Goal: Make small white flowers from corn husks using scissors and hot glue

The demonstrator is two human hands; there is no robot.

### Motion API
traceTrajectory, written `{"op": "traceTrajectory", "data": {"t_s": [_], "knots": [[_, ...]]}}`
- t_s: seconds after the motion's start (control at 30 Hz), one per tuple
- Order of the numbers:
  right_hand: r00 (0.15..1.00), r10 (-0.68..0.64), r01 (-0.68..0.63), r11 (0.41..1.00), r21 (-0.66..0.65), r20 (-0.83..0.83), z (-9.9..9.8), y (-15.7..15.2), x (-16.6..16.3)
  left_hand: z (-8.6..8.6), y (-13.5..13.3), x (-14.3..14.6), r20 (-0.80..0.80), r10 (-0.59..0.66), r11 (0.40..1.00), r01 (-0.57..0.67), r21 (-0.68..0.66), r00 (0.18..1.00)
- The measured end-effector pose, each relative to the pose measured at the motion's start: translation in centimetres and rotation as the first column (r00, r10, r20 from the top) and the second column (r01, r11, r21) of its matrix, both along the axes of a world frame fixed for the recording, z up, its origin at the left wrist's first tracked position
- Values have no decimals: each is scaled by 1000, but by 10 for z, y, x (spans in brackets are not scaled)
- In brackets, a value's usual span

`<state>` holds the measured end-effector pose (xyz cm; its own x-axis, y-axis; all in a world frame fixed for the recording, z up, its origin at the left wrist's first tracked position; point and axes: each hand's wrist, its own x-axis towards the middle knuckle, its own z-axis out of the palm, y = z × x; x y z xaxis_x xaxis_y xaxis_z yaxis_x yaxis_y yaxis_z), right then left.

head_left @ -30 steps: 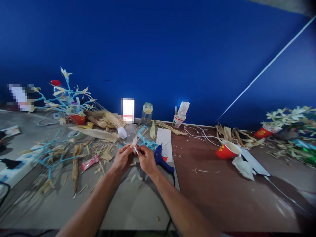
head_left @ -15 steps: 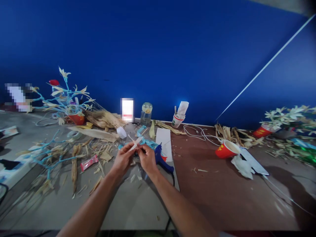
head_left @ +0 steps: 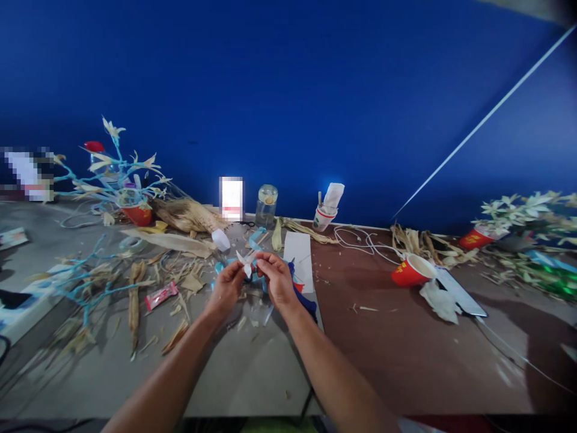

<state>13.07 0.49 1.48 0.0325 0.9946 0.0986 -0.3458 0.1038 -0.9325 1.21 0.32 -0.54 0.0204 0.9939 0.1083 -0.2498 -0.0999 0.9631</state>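
Observation:
Between my two hands, at the middle of the table, is a small white flower (head_left: 246, 262) with pointed petals that look like dried husk. My left hand (head_left: 226, 285) pinches it low down with thumb and fingertips. From the other side, the fingers of my right hand (head_left: 276, 278) are closed at its right-hand petals. Partly covered by my right hand and wrist lies a blue glue gun (head_left: 308, 305). Behind it is a white sheet (head_left: 298, 249). Light blue strips (head_left: 256, 239) lie just beyond my fingers.
To the left stand a blue-branched husk-flower plant (head_left: 137, 214) in a red cup, loose blue branches (head_left: 88, 294), husk scraps and a pink wrapper (head_left: 161, 296). At right are a tipped red paper cup (head_left: 408, 272), a phone (head_left: 464, 294), cables and another potted flower plant (head_left: 478, 238).
The white piece has been turned and its petals now spread apart. My right hand has shifted slightly up and right, covering more of the glue gun. The view has shifted slightly.

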Motion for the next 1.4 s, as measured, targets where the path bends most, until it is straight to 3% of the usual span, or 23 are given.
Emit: {"op": "traceTrajectory", "data": {"t_s": [0.1,0.27,0.63,0.93,1.4], "knots": [[998,55,-56,998,31,11,4,-1,1,2,-2,2,-55,27,998,-25,49,998],[994,-42,34,997,72,105,1,0,-1,-4,-2,2,-162,48,992,-28,121,986],[999,-39,39,995,-96,11,-5,3,-5,1,-4,3,-190,56,991,-32,126,980],[988,56,-66,996,-67,-147,5,-2,-3,7,-5,7,-1,122,991,-122,46,992],[989,29,-39,997,-71,-144,-2,-2,-5,6,-3,1,-1,168,986,-168,18,986]]}}
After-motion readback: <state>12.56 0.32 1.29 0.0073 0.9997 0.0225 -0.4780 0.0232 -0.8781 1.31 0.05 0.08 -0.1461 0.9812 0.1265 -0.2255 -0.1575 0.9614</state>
